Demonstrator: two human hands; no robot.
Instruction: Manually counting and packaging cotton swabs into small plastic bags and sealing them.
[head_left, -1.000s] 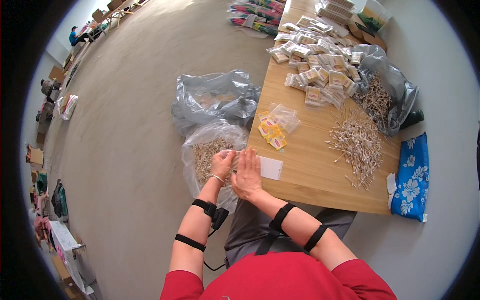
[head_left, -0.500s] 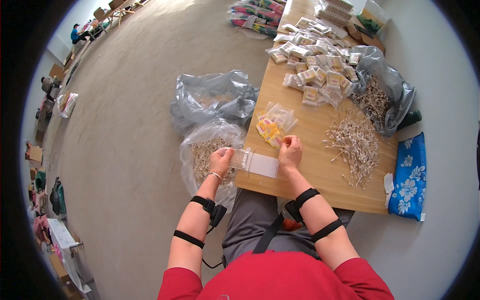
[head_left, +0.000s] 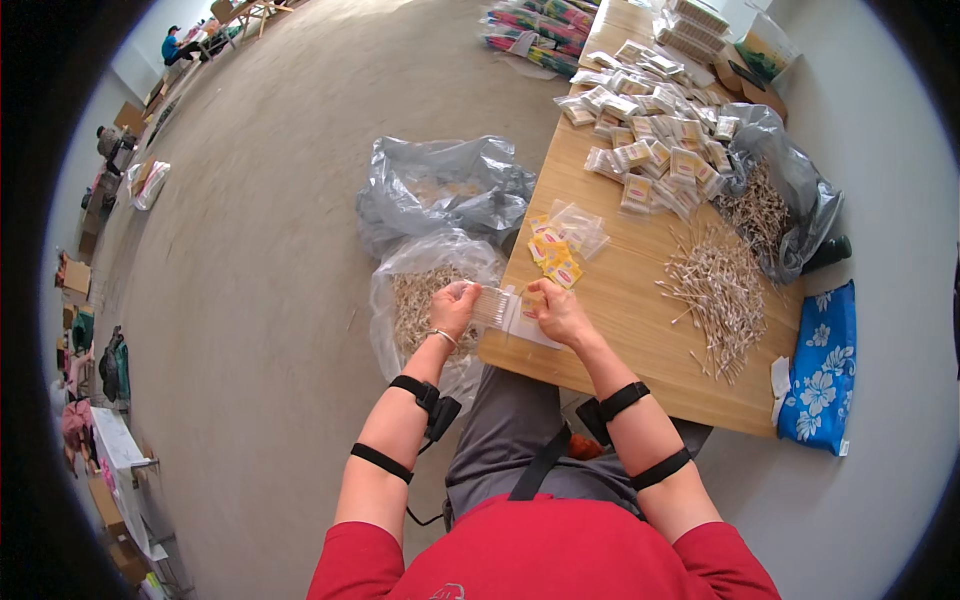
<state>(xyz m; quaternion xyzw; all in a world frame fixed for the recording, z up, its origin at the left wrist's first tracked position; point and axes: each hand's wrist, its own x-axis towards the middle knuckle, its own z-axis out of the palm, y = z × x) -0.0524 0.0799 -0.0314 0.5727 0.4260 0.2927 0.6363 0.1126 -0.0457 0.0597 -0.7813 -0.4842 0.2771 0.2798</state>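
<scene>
My left hand [head_left: 457, 308] pinches a small clear plastic bag of cotton swabs [head_left: 491, 307] at the near left corner of the table. Close beside it, my right hand [head_left: 562, 314] grips a small yellow card [head_left: 529, 304] between thumb and fingers, just by the bag's mouth. Beneath that hand lies a white card [head_left: 540, 334], partly covered. Further up the table are several loose yellow cards [head_left: 553, 262] and some clear bags [head_left: 585, 228], close to my right hand. A heap of loose cotton swabs [head_left: 716, 300] spreads to the right.
Many filled swab packets [head_left: 655, 150] cover the far part of the wooden table [head_left: 620, 350]. A grey bag of swabs [head_left: 790, 190] and a blue flowered pouch [head_left: 822, 365] edge its right side. Left of it, a clear sack of swabs [head_left: 425, 290] and a grey sack [head_left: 440, 190] stand.
My right hand has come left from beside the yellow cards to the bag's mouth, with a yellow card in its fingers. My left hand still holds the bag. The view has shifted slightly.
</scene>
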